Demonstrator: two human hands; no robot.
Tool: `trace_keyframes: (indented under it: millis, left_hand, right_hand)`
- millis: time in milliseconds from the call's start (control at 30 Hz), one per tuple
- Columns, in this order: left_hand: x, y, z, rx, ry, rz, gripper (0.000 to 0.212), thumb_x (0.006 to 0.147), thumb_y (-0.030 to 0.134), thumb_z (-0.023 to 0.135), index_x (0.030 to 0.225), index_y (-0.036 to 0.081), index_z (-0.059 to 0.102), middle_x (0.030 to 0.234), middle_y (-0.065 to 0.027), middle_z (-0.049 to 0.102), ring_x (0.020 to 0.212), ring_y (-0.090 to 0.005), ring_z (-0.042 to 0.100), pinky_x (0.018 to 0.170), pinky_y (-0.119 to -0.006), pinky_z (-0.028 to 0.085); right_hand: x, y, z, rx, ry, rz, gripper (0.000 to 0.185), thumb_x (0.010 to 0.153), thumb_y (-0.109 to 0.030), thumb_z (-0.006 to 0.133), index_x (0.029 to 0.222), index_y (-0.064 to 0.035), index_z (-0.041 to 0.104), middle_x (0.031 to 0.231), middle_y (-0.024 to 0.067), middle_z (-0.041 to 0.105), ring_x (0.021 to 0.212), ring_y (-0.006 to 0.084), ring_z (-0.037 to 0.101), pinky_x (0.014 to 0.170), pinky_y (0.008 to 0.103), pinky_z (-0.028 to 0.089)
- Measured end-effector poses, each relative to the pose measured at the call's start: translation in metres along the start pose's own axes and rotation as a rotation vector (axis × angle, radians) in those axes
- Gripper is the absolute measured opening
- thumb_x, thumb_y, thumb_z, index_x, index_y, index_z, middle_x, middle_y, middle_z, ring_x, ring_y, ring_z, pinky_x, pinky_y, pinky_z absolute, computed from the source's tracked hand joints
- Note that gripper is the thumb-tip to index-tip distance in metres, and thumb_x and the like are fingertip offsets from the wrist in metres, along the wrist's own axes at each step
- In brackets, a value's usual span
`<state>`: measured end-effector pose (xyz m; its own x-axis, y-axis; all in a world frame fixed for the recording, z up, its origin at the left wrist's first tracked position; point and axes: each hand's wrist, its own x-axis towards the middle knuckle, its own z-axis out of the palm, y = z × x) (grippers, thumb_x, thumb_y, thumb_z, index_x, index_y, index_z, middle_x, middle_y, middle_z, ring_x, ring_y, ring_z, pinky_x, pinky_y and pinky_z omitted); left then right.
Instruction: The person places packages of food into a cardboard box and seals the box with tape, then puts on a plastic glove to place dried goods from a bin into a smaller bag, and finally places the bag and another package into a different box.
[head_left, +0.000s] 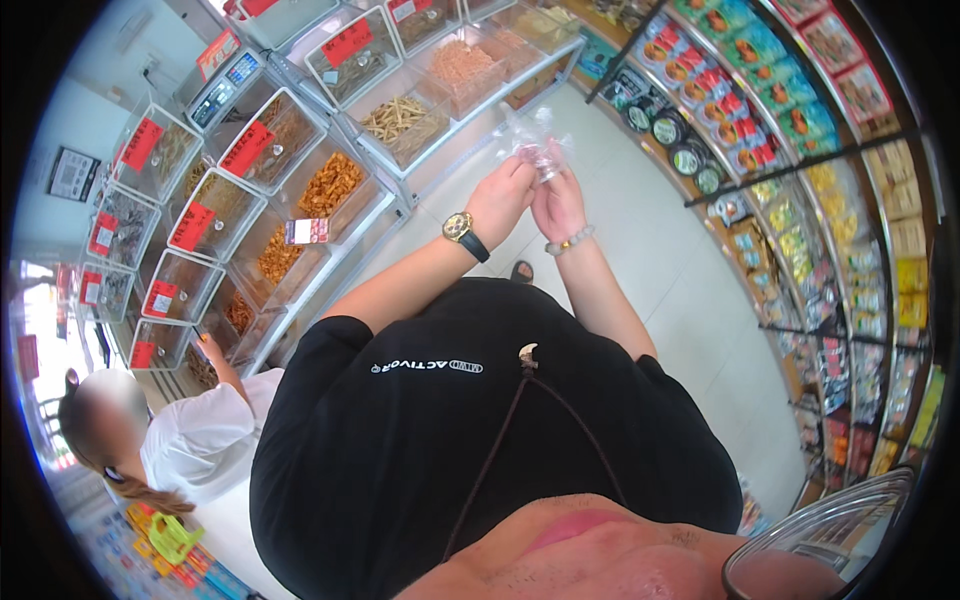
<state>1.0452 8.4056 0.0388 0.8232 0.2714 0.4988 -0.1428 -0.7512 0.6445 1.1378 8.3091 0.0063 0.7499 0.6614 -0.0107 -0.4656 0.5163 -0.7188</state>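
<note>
Both hands are together in front of me, holding a crumpled clear plastic bag (536, 133) with something small and pinkish in it that I cannot make out. My left hand (504, 191), with a gold-faced watch (459, 226) at the wrist, pinches the bag's near left side. On the right, my right hand (559, 201) grips it from the other side, fingers pointing away from me; a beaded bracelet (571, 240) circles that wrist. The bag is held above the pale tiled floor (637, 217).
Clear bins of dried foods (330, 184) with red labels line the left, below a digital scale (225, 90). Curved shelves of packaged snacks (720, 105) run along the right. A person in a white top (202, 427) stands at left, one hand at a bin. A yellow-green basket (174, 536) is below.
</note>
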Motion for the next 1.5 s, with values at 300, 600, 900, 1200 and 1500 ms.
trace_keyframes:
  millis: [300,600,900,1200,1500]
  left_hand:
    - [0.132,-0.046,0.038,0.055,0.095,-0.139,0.014,0.087,0.014,0.065,0.091,0.004,0.057,0.089,-0.0171,0.062,0.085,-0.0376,0.060,0.074,-0.045,0.049]
    - [0.238,-0.157,0.004,0.016,-0.061,0.010,0.014,0.091,0.018,0.065,0.092,0.006,0.057,0.089,-0.0119,0.062,0.089,-0.0333,0.060,0.079,-0.042,0.048]
    - [0.322,-0.261,-0.036,-0.024,0.111,0.062,0.011,0.092,0.016,0.065,0.096,0.008,0.060,0.092,-0.0104,0.061,0.091,-0.0314,0.060,0.083,-0.041,0.048]
    - [0.372,-0.329,-0.073,0.040,0.320,-0.054,0.008,0.091,0.009,0.065,0.099,0.009,0.063,0.090,-0.0089,0.063,0.086,-0.0300,0.062,0.076,-0.039,0.050]
    - [0.455,-0.374,-0.069,0.137,0.480,-0.250,0.013,0.090,0.006,0.067,0.103,0.010,0.065,0.088,-0.0085,0.065,0.082,-0.0297,0.064,0.071,-0.038,0.051]
  right_hand:
    - [0.155,-0.066,0.007,0.452,-0.273,0.243,0.070,0.103,-0.057,0.027,0.151,-0.0065,0.034,0.157,0.0159,0.034,0.145,0.0318,0.032,0.119,0.0452,0.028]
    - [0.384,0.012,0.008,-0.086,-0.173,0.048,0.047,0.101,-0.030,0.057,0.143,-0.0118,0.047,0.140,0.0057,0.053,0.123,0.0186,0.053,0.101,0.0326,0.046]
    - [0.541,0.020,0.079,-1.197,-0.430,-0.335,0.077,0.101,-0.063,0.035,0.135,0.0031,0.054,0.119,0.0157,0.068,0.109,0.0265,0.064,0.096,0.0328,0.048]
    - [0.614,0.056,0.169,-0.447,-0.615,-0.217,0.087,0.099,-0.067,0.033,0.150,0.0030,0.036,0.156,0.0159,0.037,0.141,0.0232,0.037,0.114,0.0372,0.033]
    - [0.741,0.091,0.191,-0.268,-1.119,0.029,0.092,0.096,-0.071,0.033,0.157,-0.0039,0.022,0.164,0.0106,0.021,0.150,0.0281,0.023,0.123,0.0410,0.006]
